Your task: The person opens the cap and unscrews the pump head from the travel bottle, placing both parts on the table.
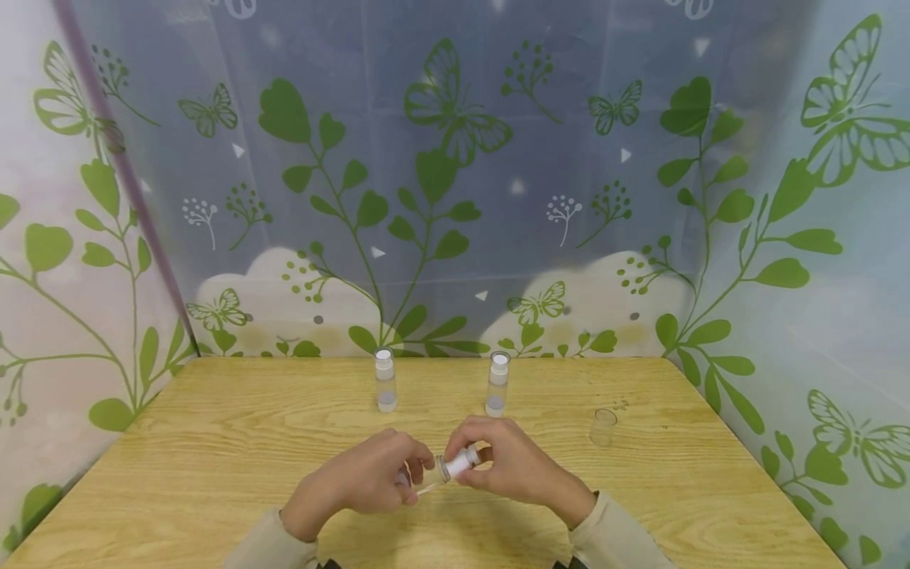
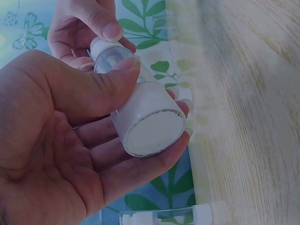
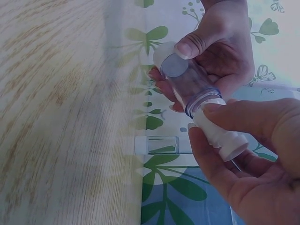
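My left hand (image 1: 373, 474) holds a clear plastic bottle (image 3: 190, 82) by its lower end, thumb on one side and fingers curled behind. The bottle has a round white base (image 2: 157, 133) and is tilted, its mouth towards my right hand (image 1: 510, 466). Between thumb and fingers, my right hand pinches a white pump top (image 3: 220, 133) at the bottle's mouth. Whether the pump top is fully seated cannot be told. In the head view, my fingers hide part of the bottle.
Two similar bottles, the left one (image 1: 386, 391) and the right one (image 1: 497, 391), stand upright near the back of the wooden table (image 1: 235, 442). A clear cap (image 1: 603, 429) stands to the right. Behind hangs a curtain (image 1: 540, 166) with leaves and butterflies.
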Demonstrator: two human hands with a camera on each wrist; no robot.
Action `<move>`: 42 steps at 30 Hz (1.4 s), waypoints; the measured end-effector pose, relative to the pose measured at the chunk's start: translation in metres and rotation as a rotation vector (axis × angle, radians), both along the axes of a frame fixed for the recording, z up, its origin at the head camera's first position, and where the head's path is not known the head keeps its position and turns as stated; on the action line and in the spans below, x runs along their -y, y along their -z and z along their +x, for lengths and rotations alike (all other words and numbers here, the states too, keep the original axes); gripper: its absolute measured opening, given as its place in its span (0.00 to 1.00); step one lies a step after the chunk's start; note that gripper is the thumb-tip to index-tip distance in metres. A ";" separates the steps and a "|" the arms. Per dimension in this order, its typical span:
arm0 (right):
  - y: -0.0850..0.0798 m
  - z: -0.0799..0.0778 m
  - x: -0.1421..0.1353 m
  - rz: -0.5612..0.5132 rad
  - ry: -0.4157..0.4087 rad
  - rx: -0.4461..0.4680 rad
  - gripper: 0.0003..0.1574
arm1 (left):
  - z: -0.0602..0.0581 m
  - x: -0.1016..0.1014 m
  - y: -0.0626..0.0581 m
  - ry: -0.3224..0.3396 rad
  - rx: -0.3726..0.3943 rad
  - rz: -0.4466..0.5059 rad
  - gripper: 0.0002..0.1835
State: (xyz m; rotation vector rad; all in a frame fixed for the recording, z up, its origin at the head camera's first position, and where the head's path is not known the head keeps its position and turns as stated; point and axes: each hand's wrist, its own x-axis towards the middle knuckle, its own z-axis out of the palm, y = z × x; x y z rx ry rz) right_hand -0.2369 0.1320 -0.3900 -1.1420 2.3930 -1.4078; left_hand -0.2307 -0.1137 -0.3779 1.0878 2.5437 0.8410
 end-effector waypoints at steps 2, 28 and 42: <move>0.000 0.000 0.000 -0.002 -0.001 -0.002 0.11 | 0.000 0.000 0.000 -0.001 0.000 0.001 0.21; 0.003 -0.005 -0.001 -0.013 0.044 0.150 0.14 | -0.001 0.000 -0.002 0.009 -0.003 0.007 0.22; 0.000 -0.002 0.001 -0.048 0.047 0.177 0.10 | 0.001 0.000 -0.002 -0.001 0.002 0.008 0.21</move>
